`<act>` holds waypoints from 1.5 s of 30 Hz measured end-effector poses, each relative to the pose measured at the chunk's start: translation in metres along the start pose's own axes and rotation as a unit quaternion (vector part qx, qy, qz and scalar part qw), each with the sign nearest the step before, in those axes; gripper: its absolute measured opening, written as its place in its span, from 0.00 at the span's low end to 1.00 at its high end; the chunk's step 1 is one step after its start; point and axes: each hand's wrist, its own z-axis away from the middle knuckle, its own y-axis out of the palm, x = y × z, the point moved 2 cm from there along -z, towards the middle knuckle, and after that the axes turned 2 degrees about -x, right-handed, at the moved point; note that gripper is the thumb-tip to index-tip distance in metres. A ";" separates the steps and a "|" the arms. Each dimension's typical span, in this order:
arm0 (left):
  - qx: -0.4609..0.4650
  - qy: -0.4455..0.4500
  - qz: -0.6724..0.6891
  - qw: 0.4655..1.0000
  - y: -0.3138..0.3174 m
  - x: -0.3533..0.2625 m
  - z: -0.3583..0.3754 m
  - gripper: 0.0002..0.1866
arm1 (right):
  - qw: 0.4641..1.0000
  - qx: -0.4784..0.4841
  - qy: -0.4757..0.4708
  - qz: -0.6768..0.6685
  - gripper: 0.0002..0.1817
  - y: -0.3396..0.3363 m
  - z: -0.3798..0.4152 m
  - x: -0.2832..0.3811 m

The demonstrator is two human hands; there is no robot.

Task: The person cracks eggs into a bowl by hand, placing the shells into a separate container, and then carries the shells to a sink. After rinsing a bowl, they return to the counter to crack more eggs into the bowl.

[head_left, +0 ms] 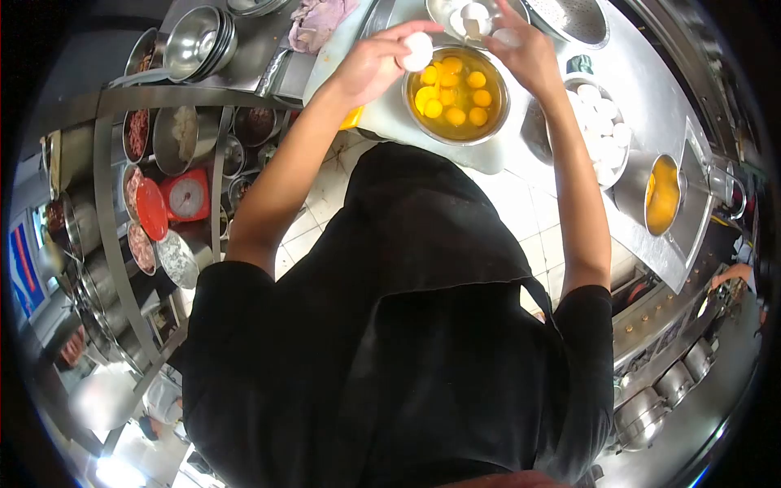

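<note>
Steel bowl (496, 122) on the counter (651, 106) holds raw yolks (454, 91) in clear white, and both hands work at its far rim. Risk one: shell fragments can drop into the yolks if the egg (418, 51) is cracked too hard against the rim or pulled apart directly over the liquid. Risk two: a wet shell can slip from the fingers and fall whole into the bowl, breaking yolks. Risk three: the bowl sits near the counter's near edge, so a downward knock on its rim could tip it and spill. The left hand (370, 65) is curled closed around the egg, fingertips and thumb gripping it just outside the bowl's left rim. The right hand (525, 50) is partly closed above the far right rim; a white piece, probably shell, shows at its fingertips, but the grip itself cannot be read clearly. A shell bowl (455, 12) stands just behind; whole eggs (598, 122) wait in a bowl to the right.
</note>
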 end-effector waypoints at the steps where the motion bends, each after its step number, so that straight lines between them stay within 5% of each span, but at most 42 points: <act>1: 0.005 0.000 0.000 1.000 -0.001 0.006 0.003 0.31 | 1.000 -0.003 0.000 0.004 0.20 -0.005 -0.001 -0.001; 3: 0.008 0.019 -0.038 0.999 0.001 0.017 0.013 0.33 | 0.990 -0.007 0.033 0.136 0.14 -0.015 -0.007 -0.002; 5: 0.003 0.013 -0.031 0.999 0.002 0.021 0.021 0.30 | 0.993 -0.012 0.108 0.036 0.18 -0.027 0.013 0.008; 7: -0.050 -0.029 -0.180 0.982 0.002 0.026 0.024 0.29 | 0.889 0.026 0.330 -0.318 0.24 -0.029 0.041 -0.002; 8: -0.067 -0.008 -0.253 0.965 0.000 0.031 0.021 0.29 | 0.888 0.028 0.333 -0.316 0.24 -0.030 0.051 0.003; 11: -0.140 0.102 -0.361 0.916 0.025 0.044 0.011 0.32 | 0.994 0.029 0.095 -0.047 0.30 -0.025 0.069 0.060; 13: -0.142 0.133 -0.345 0.918 0.028 0.058 0.000 0.28 | 0.993 -0.090 -0.060 0.037 0.29 -0.024 0.074 0.096; 16: -0.176 0.193 -0.455 0.851 0.047 0.056 -0.005 0.23 | 0.964 -0.186 -0.172 0.075 0.30 -0.010 0.086 0.098; 17: -0.174 0.191 -0.455 0.852 0.048 0.060 -0.008 0.23 | 0.979 -0.115 -0.133 0.100 0.30 -0.003 0.086 0.091; 19: -0.178 0.220 -0.457 0.843 0.050 0.061 -0.012 0.26 | 0.993 -0.049 0.097 -0.047 0.27 0.000 0.093 0.073; 22: -0.179 0.191 -0.466 0.845 0.047 0.061 -0.009 0.27 | 0.837 -0.155 0.258 -0.458 0.19 -0.008 0.093 0.057; 23: -0.179 0.184 -0.441 0.860 0.048 0.063 -0.007 0.27 | 0.836 -0.155 0.260 -0.458 0.19 -0.009 0.095 0.053; 26: -0.145 0.199 -0.420 0.874 0.051 0.061 -0.007 0.21 | 0.870 0.052 0.297 -0.391 0.19 0.000 0.097 0.029; 29: -0.127 0.218 -0.436 0.864 0.054 0.061 -0.008 0.18 | 0.922 0.077 0.313 -0.213 0.21 0.002 0.088 0.043; 31: -0.128 0.235 -0.445 0.855 0.056 0.059 -0.007 0.18 | 0.927 0.077 0.316 -0.185 0.23 0.005 0.085 0.040; 33: -0.130 0.214 -0.529 0.811 0.058 0.057 -0.007 0.20 | 0.987 -0.001 0.155 -0.033 0.23 0.009 0.084 0.043; 45: -0.104 0.249 -0.555 0.787 0.043 0.049 -0.013 0.22 | 0.987 -0.024 0.159 0.017 0.21 0.009 0.082 0.051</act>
